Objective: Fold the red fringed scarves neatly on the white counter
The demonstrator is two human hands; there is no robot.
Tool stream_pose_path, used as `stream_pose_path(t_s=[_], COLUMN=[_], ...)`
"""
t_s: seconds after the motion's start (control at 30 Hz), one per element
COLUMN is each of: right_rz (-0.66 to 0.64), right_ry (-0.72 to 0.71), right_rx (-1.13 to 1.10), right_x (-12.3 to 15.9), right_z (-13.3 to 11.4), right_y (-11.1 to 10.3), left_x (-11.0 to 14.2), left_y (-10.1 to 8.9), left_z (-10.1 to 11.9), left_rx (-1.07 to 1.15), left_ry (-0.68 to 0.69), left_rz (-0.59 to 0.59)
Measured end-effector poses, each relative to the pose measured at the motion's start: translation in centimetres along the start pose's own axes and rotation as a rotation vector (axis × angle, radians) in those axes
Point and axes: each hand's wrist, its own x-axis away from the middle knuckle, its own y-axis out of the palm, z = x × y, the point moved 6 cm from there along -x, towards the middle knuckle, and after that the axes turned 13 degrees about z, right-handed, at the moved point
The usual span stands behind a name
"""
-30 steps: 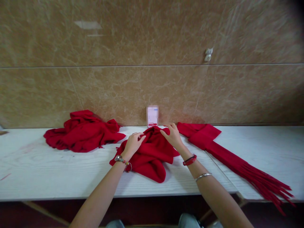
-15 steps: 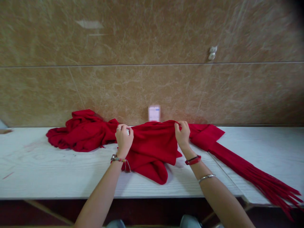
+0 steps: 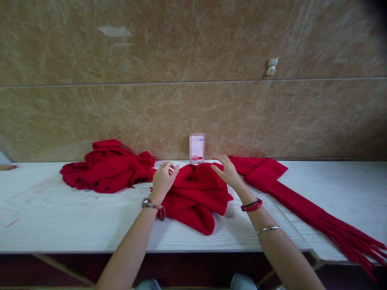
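Observation:
A crumpled red cloth point(image 3: 193, 189) lies in the middle of the white table, its upper edge slack and its lower fold near the front. My left hand point(image 3: 164, 179) is over the cloth's left side, fingers loosely curled with a gap between thumb and fingers. Above the cloth's upper right part, my right hand point(image 3: 227, 171) is open, fingers stretched and thumb apart. To the right lies a folded red scarf point(image 3: 260, 171) with a long fringe point(image 3: 332, 227). A bunched heap of red fabric point(image 3: 109, 169) sits at the left, meeting the middle cloth near my left hand.
A phone point(image 3: 197, 148) leans against the brown marbled wall point(image 3: 121, 112) behind the cloth. A small white cat figure point(image 3: 272, 66) is on the wall. The white table point(image 3: 75, 221) has a seam at the right, and the fringe hangs over its front edge.
Both hands have let go of the cloth's upper edge. It has sunk toward me, uncovering more of the phone. The right hand's fingers have spread; the left hand has shifted slightly right.

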Motion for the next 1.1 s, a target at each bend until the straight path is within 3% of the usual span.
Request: stream_pose_path(t_s=[0.1, 0.23, 0.3, 0.5, 0.67, 0.77, 0.9, 1.0, 1.1], right_rz=[-0.048, -0.158, -0.169, -0.204, -0.322, -0.215, -0.025, 0.071, 0.196], right_ry=[-0.024, -0.002, 0.027, 0.164, 0.012, -0.053, -0.089, -0.12, -0.094], right_rx=[0.13, 0.218, 0.214, 0.17, 0.114, 0.1, 0.022, -0.041, -0.047], right_x=[1.0, 2.0, 1.9, 1.6, 2.0, 1.6, 1.3, 1.2, 0.8], right_z=[-1.3, -1.4, -1.1, -0.5, -1.5, -2.1, -3.1, -3.7, -3.5], right_y=[1.6, 3.5, 3.7, 3.4, 4.1, 3.5, 2.4, 1.4, -0.1], left_x=[0.8, 2.6, 2.9, 1.9, 2.1, 2.5, 2.5, 2.0, 0.7], left_y=[1.2, 4.1, 4.5, 3.3, 4.0, 4.7, 4.8, 3.9, 1.6], left_z=[1.1, 1.9, 2.0, 2.2, 2.1, 2.1, 2.2, 2.0, 0.5], left_rx=[0.072, 0.167, 0.205, 0.241, 0.208, 0.147, 0.082, 0.076, 0.056], left_ry=[0.158, 0.271, 0.256, 0.113, 0.042, 0.058, 0.134, 0.131, -0.01], left_rz=[-0.044, -0.36, -0.418, -0.244, -0.295, -0.355, -0.311, -0.197, 0.04])
